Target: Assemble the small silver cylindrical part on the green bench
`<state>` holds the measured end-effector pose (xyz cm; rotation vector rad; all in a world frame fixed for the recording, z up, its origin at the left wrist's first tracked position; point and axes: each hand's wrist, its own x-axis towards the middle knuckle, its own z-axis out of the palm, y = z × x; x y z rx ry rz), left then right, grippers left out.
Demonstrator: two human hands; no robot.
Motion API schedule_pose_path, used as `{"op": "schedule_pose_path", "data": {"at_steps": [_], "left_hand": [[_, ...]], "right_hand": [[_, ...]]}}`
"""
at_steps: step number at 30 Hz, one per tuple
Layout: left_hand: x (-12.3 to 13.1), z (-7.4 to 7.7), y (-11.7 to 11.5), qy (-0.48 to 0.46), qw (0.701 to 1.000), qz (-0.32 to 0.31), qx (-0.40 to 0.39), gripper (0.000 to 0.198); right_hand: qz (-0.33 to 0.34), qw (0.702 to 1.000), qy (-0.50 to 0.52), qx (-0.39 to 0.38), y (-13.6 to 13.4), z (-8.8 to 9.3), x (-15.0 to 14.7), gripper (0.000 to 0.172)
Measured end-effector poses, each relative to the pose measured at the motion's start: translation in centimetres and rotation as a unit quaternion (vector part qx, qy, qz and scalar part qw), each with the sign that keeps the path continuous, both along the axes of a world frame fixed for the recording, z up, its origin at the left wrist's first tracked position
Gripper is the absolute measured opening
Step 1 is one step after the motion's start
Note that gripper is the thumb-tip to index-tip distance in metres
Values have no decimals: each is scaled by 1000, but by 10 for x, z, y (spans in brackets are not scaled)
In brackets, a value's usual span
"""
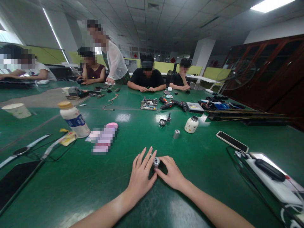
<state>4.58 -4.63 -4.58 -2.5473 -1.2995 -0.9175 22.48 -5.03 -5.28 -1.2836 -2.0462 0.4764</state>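
Observation:
A small silvery metal cylinder (pixel 156 162) stands upright on the green table between my two hands, with dark holes in its top face. My right hand (pixel 171 172) curls around its right side, thumb at the front and fingers behind. Alongside on the left is my left hand (pixel 142 171), fingers stretched out and spread, its index finger close against the cylinder. A tiny pale ring (pixel 151 155) shows by the left fingertips. Farther out stand a second metal cylinder (pixel 176 134), a round metal clamp-like part (pixel 162 122) and a dark shafted part (pixel 168 117).
A white jar (pixel 191 124) and a phone (pixel 232 141) are to the right. On the left stand a bottle (pixel 73 119) and a paper cup (pixel 16 110). Beyond lie a circuit board (pixel 148 103) and a power drill (pixel 181 105). Several people sit or stand across the table.

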Motion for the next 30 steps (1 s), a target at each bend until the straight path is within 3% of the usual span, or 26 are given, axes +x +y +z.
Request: {"op": "schedule_pose_path", "data": {"at_steps": [4, 7, 30], "left_hand": [[0, -1, 0, -19, 997, -70, 23, 50], [0, -1, 1, -31, 996, -85, 27, 49], [1, 1, -4, 37, 998, -52, 9, 56]], "right_hand": [[-1, 1000, -2, 10, 1, -5, 0, 26], [3, 1000, -1, 11, 2, -6, 1, 25], [-4, 1000, -12, 10, 2, -6, 1, 26]]}}
